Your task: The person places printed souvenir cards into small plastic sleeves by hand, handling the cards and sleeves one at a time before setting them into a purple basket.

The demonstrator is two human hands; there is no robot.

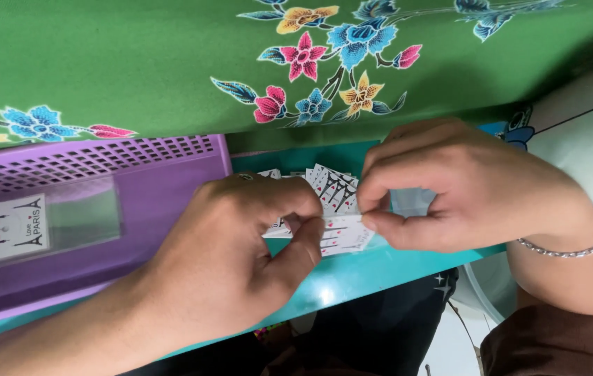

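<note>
My left hand [240, 257] and my right hand [449, 188] meet over a teal surface [352, 275]. Both pinch a small white paper piece [341, 233] printed with black towers and small red hearts. It looks folded or creased between my thumbs and forefingers. More of the same printed paper [334, 184] shows just behind my fingers, partly hidden. A silver chain bracelet [568, 249] circles my right wrist.
A purple perforated plastic basket [101, 167] lies at the left, with a clear sleeve [80, 219] and a similar printed white card [4, 230] on it. Green cloth with colourful flowers [310, 63] covers the back. A white patterned surface [582, 132] is at right.
</note>
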